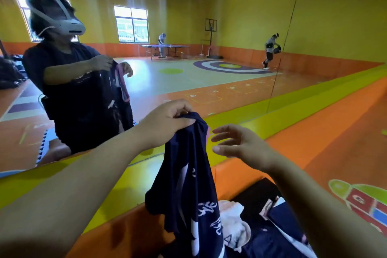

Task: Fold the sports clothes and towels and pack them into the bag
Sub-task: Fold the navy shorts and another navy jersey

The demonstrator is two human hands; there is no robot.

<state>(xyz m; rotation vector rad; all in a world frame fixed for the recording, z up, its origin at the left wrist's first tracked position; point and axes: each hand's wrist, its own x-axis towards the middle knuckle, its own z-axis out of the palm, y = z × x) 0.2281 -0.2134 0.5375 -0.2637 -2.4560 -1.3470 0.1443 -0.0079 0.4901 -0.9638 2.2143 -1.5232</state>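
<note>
Yellow and orange gym walls surround a mirrored wall (209, 81), with an orange padded ledge (234, 174) at its foot. Raised before the mirror, the left hand (167, 123) pinches the bunched top edge of a navy sports shirt (188, 178) with white lettering, which hangs straight down. Just beside it, apart from the cloth, the right hand (236, 142) hovers with fingers spread and relaxed. Below the shirt lie a crumpled white towel (232, 222), more navy clothes (278, 228) and black fabric (257, 192), possibly the bag.
</note>
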